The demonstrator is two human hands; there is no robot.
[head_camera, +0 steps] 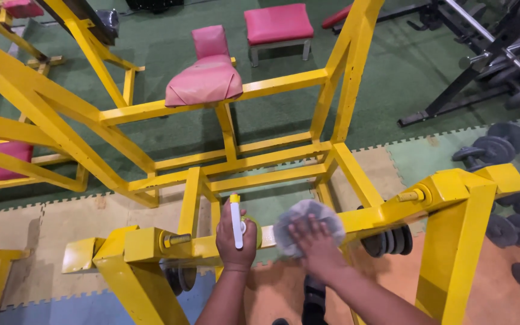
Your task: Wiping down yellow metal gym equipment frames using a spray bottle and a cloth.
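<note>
Nearest the camera, the left hand (235, 239) is closed around a slim white bottle (236, 221) with a yellow cap, long axis upright, cap pointing away from the camera. Just beside it, the right hand (312, 241) lies flat, fingers spread, pressing a grey cloth (301, 218) onto the yellow frame bar (368, 215). Uprights crowd both sides; open mat floor (73, 219) lies beyond. Dumbbells (493, 147) sit at the right edge, well apart.

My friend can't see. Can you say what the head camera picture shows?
A person's right hand presses a crumpled grey cloth on a yellow steel gym machine frame, while the left hand holds a slim white bottle with a yellow cap. A worn pink padded seat sits beyond.
</note>
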